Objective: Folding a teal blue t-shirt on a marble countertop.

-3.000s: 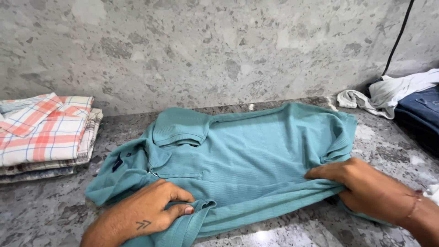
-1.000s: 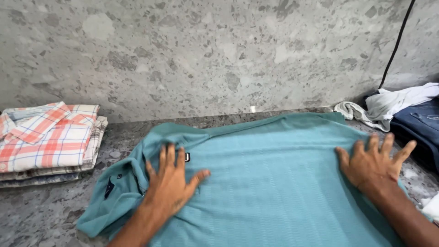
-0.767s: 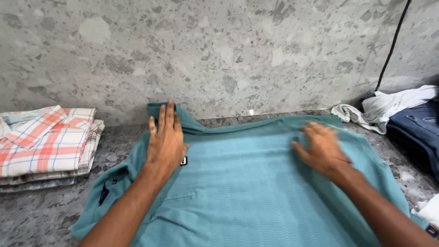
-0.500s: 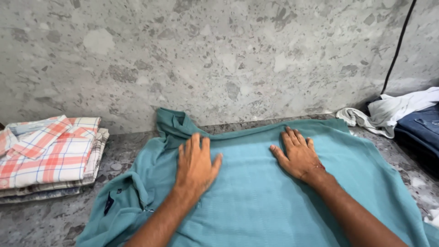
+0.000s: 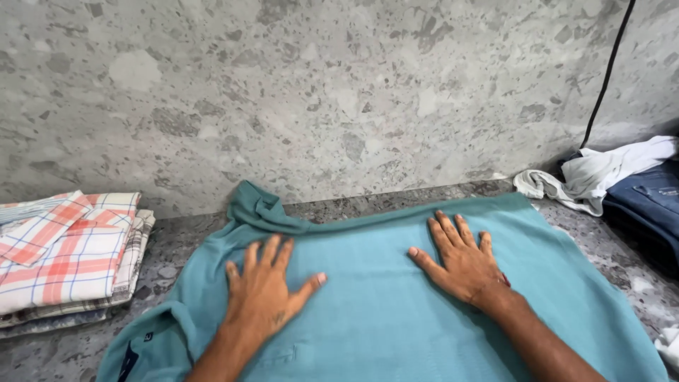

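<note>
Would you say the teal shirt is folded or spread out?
Spread out: the teal shirt lies flat on the counter under both open hands.

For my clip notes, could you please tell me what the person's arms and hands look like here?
Both forearms are bare, with no sleeves in view. The left hand shows a small dark tattoo near the wrist. The right hand has a thin reddish thread at the wrist. No gloves or rings can be seen.

Only one label: small dark navy tag [image 5: 128, 359] on the teal shirt [image 5: 396, 311], lower left by the frame's bottom edge. No packages, signs, screens.
</note>
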